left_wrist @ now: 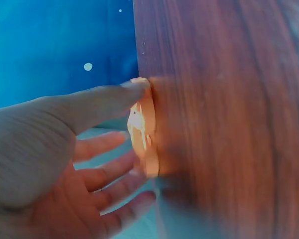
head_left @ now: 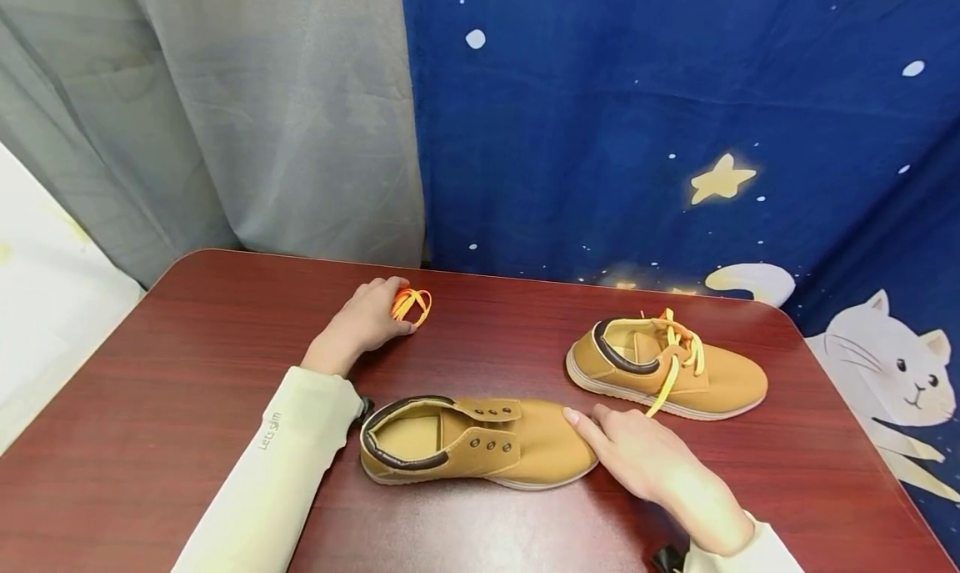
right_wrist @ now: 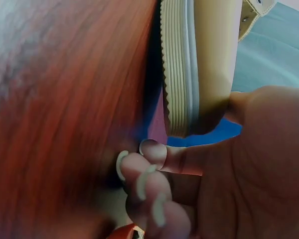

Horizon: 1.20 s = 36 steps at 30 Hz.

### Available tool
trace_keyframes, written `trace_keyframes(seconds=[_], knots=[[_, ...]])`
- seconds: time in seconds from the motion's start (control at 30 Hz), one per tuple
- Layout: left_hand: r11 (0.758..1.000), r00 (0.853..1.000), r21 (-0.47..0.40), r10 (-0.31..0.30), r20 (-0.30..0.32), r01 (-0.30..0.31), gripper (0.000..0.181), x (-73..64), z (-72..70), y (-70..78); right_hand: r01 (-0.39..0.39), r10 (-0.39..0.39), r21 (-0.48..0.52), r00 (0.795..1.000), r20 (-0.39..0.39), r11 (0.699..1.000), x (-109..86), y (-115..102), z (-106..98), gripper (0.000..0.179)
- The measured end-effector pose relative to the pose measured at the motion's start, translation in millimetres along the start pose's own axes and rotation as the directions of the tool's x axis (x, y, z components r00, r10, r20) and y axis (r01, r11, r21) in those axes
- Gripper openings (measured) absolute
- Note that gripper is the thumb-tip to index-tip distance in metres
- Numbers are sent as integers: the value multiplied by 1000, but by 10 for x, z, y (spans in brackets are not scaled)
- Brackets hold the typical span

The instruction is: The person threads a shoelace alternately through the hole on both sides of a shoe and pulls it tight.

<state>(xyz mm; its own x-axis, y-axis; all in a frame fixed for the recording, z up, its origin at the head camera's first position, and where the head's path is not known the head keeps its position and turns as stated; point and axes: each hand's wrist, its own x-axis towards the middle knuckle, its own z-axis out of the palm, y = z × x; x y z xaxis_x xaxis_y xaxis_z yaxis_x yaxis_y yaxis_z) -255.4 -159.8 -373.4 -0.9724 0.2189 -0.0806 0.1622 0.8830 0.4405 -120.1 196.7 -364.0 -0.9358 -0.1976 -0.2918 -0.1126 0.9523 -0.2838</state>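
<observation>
At the back of the table, my left hand [head_left: 371,314] reaches over a bundle of orange-yellow shoelace [head_left: 412,306]. In the left wrist view the thumb is at one end of the bundle [left_wrist: 142,124] and the fingers are at the other. An unlaced tan shoe [head_left: 551,444] lies sideways before me, its eyelets bare and its toe to the right. My right hand [head_left: 645,456] holds this toe, with the thumb on the upper. Seen from the right wrist, curled fingertips [right_wrist: 174,219] sit below the toe, close to the tabletop.
A second tan shoe [head_left: 731,381], with yellow laces threaded and hanging loose, stands farther back to the right. The reddish-brown wooden table [head_left: 150,439] ends at a grey curtain [head_left: 300,123] and a blue curtain [head_left: 562,139] with stars and a cat.
</observation>
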Motion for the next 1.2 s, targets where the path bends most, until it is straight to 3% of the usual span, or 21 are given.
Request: trace_keyframes(seconds=[0.2,0.33,0.6,0.77,0.97,1.2], knots=[[1000,1000,-14,24,-9,-24,36,-27,1,66,1,-1,-6,1000,-6,1000,4,-10,16,59],[998,999,-36,43,11,-43,24,-59,-10,137,6,-6,-5,1000,-3,1000,-16,-23,8,60],[975,985,-133,175,-15,-175,26,-262,-166,511,87,-89,-58,996,-32,995,-68,-41,-50,52],[958,971,-163,239,8,-234,32,-412,-259,724,98,-106,-131,993,-49,987,-99,-60,-96,48],[946,963,-216,262,65,-243,26,-499,-314,783,105,-113,-158,993,-44,982,-109,-79,-118,44],[931,942,-249,308,135,-268,25,-548,-350,768,105,-114,-160,992,-46,981,-124,-82,-130,44]])
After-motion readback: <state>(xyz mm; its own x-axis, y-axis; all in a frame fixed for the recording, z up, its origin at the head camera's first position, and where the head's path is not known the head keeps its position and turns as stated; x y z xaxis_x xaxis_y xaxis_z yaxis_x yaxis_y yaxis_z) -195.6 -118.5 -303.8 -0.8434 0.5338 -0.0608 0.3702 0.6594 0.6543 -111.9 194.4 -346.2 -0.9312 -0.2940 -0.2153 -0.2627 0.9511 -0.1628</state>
